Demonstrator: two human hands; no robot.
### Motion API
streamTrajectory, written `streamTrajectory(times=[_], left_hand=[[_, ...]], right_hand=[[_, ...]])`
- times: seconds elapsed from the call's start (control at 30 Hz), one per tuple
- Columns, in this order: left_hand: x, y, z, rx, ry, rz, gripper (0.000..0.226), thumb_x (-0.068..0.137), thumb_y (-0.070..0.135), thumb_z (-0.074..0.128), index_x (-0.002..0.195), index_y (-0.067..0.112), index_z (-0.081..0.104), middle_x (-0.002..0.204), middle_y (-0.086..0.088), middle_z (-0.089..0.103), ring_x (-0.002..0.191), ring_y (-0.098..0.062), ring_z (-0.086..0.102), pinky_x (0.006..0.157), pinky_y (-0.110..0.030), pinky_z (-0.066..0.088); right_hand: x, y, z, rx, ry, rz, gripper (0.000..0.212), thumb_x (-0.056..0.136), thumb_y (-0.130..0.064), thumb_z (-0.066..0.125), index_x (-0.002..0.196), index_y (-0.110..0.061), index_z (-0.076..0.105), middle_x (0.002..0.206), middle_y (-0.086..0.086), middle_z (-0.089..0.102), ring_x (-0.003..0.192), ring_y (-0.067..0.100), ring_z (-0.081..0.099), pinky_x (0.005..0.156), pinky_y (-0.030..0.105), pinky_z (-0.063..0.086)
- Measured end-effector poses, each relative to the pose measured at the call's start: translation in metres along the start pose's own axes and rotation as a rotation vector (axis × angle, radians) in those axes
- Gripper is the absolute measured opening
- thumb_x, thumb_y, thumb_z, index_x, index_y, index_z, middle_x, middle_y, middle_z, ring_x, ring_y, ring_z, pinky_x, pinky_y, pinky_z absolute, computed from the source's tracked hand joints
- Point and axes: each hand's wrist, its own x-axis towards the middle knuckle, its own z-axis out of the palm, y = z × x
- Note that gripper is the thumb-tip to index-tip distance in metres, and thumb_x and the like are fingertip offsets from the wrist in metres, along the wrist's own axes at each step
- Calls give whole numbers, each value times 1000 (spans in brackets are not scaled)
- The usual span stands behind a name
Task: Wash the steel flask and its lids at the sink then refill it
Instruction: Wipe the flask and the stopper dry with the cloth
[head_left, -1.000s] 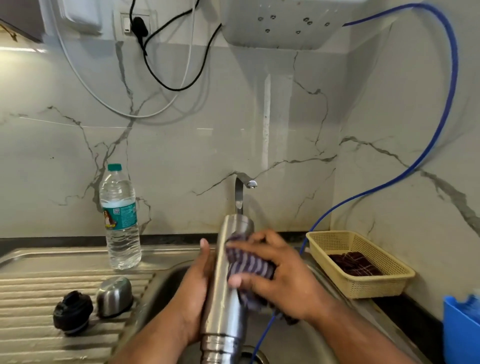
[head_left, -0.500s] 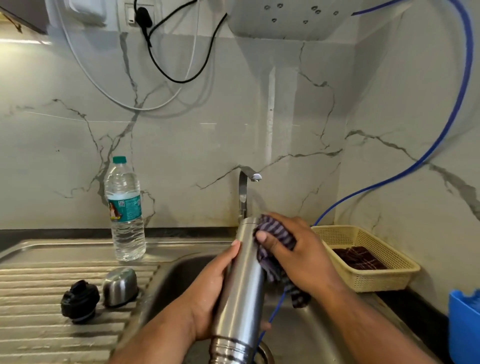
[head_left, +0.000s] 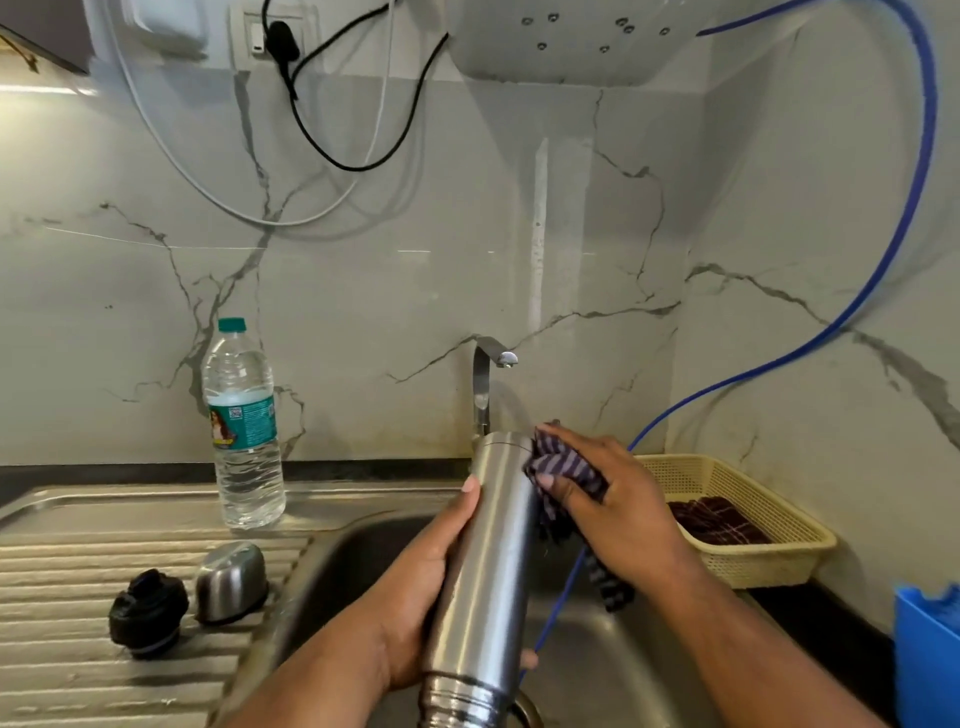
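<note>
Currently, one steel flask (head_left: 483, 561) is held over the sink (head_left: 613, 675), its long axis near upright and leaned slightly rightward at the top, with the closed base pointed up toward the tap (head_left: 483, 384) and the threaded neck pointed down. The lower body is wrapped by the curled left hand (head_left: 415, 587). Above that grip, a striped cloth (head_left: 556, 467) is pinched in the right hand (head_left: 608, 509) and pressed to the flask's upper right side. Well left of the grip, a steel cap (head_left: 231, 582) and black stopper (head_left: 148, 613) are laid side by side on the drainboard (head_left: 62, 561).

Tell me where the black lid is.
Head view, lower left: the black lid sits on the ribbed draining board, just left of the steel cap, in front of the water bottle.
</note>
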Motion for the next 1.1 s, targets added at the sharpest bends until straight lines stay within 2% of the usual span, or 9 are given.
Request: streamTrajectory(times=[0.27,0.47,0.53,0.67,0.8,0.87,0.97,1.03,1.1], left_hand=[[4,13,-23,-167,52,105,50,84,37,50,79,-4,79,72,-23,66,56,-34,66,53,-33,56],[11,2,-6,-4,7,52,61,87,49,59,117,-4,70,101,-30,68,69,-38,68,57,-41,59],[12,0,-3,64,20,68,68,82,53,61,121,-2,68,105,-32,68,70,-38,69,58,-41,59],[10,8,-10,-37,128,98,52,92,47,57,101,0,75,88,-22,68,70,-33,66,61,-36,58],[4,17,-27,59,261,209,50,106,39,44,100,-4,68,67,-19,72,57,-26,71,47,-26,55],[3,13,-27,91,239,185,53,103,44,49,100,-4,71,76,-21,73,64,-30,71,57,-28,58],[7,0,-14,161,130,130,61,95,61,55,115,7,74,102,-19,73,87,-32,69,84,-40,56],[8,-6,-4,224,87,115,60,95,65,50,108,12,76,95,-16,75,80,-27,70,79,-38,56],[8,-7,0,193,99,96,62,93,66,51,103,11,77,91,-17,75,75,-28,70,78,-41,57]], right_hand=[[-23,-48,19,-34,-744,-424,52,84,-18,79,129,-41,69,119,-10,49,116,8,54,100,28,49],[0,-15,2,20,-20,-82,43,91,-25,76,122,-52,66,107,-12,55,101,-1,59,86,2,39],[1,-15,0,23,48,-18,42,92,-24,77,121,-51,65,107,-8,57,99,-5,59,85,0,38],[-19,-43,14,-31,-440,-205,45,85,-34,81,126,-46,68,111,-24,49,108,-3,53,95,15,47],[-32,-65,25,-51,-869,-400,53,83,-24,81,132,-42,68,112,-13,51,109,6,55,99,31,49],[-26,-56,22,-36,-757,-342,58,83,-18,80,131,-48,66,116,-21,51,111,3,55,96,23,51],[-7,-33,6,-52,-250,-158,57,83,-17,82,117,-60,66,104,-24,51,97,-4,55,81,7,43],[0,-24,-2,-67,20,-54,48,87,-25,81,114,-60,62,101,-16,54,94,-2,57,79,5,41],[-2,-24,-1,-56,21,-47,41,86,-30,82,118,-51,66,103,-9,56,95,2,59,80,1,40]])
